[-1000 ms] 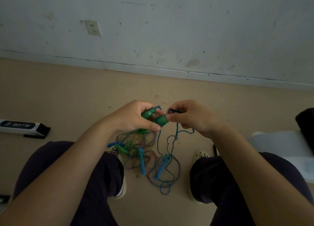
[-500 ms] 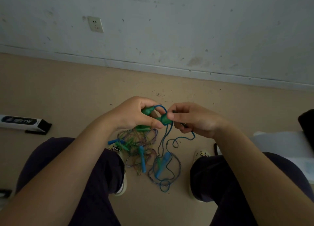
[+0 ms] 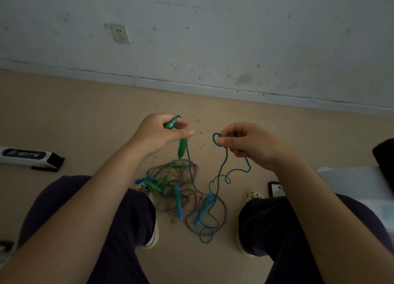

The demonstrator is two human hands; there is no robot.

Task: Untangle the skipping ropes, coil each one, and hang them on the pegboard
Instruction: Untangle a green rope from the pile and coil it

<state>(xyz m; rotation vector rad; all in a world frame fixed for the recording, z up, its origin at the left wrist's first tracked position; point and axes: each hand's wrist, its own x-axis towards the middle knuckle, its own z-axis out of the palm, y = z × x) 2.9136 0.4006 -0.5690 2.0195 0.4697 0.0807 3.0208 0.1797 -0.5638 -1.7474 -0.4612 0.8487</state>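
Gripping green handles [image 3: 182, 146], left hand [image 3: 158, 134] fingers curled; right hand [image 3: 248, 144] fingers pinching blue rope [image 3: 222, 168]

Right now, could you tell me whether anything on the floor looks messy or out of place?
Yes: the skipping ropes lie in one knotted heap on the floor between the feet, blue handles buried in the loops. Only the blue cord held by the right hand trails free, and the left hand grips green handles.

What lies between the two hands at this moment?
In the head view, only bare floor with scattered specks shows between the left hand and the right hand; no rope spans the gap directly.
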